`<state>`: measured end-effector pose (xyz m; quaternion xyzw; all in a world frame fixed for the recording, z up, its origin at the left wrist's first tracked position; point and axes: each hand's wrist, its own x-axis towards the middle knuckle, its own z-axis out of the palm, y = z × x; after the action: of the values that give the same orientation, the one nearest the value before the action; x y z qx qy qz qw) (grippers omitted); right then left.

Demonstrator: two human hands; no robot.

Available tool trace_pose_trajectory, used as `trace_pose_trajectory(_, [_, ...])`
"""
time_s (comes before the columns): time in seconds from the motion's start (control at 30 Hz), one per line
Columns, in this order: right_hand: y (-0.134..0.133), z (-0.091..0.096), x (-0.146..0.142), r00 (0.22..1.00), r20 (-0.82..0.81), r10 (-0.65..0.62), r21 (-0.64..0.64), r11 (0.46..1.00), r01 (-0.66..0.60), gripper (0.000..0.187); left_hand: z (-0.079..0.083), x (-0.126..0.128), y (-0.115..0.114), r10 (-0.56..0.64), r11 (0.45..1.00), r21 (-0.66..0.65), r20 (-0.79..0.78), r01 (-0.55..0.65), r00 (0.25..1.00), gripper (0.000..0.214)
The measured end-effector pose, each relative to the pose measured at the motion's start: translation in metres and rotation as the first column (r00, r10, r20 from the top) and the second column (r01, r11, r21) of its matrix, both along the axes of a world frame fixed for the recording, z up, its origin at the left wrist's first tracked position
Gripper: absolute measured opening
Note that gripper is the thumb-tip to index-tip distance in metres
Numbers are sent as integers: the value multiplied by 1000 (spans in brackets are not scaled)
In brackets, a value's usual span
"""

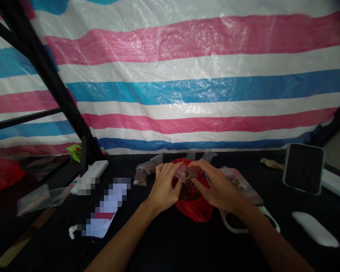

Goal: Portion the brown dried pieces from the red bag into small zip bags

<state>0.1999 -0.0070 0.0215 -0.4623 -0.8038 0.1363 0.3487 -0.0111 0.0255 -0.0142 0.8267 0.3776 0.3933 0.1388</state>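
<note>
A small clear plastic bag [182, 173] is held between my two hands, with brownish contents showing near its right side. My left hand [166, 185] pinches the bag's left side between thumb and fingers. On its other side my right hand [215, 185] curls its fingers and thumb around the bag. Right below them lies an opened red plastic bag [198, 211] with small brown, grain-like pieces [188, 192] inside. My fingers partly hide the small bag and the red bag's mouth. Filled small bags [141, 177] rest to the left of my left hand.
A larger clear bag [248, 189] lies on a white-rimmed item [235, 228] right of my hands. Further right are a dark-screened device [304, 169] and a white oval object [314, 228]. A phone [107, 211], white earbud [72, 231] and white box [98, 172] lie left. Striped sheeting [187, 90] hangs behind.
</note>
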Motion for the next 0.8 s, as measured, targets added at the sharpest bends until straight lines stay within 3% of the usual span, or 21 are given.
trace_pose_trajectory(0.33, [5, -9, -9, 998, -48, 48, 14, 999, -47, 42, -14, 3, 3, -31, 989, -143, 75, 42, 997, 48])
trace_pose_trajectory(0.43, [7, -12, -8, 997, -75, 27, -32, 999, -29, 34, -12, 3, 3, -83, 982, -168, 37, 88, 996, 43])
trace_pose_trajectory(0.53, [7, -13, -7, 997, -64, 53, 0, 999, -53, 26, -6, 0, 2, -74, 988, -135, 2, 73, 997, 43])
trace_pose_trajectory(0.67, [4, -12, -10, 993, -35, 116, 89, 990, -113, 34, -1, -4, 1, -98, 994, -49, -44, 96, 994, 46])
trace_pose_trajectory(0.8, [3, -12, -14, 996, -59, 67, 34, 997, -65, 30, -5, -4, 3, -141, 990, -32, -52, 139, 989, 59])
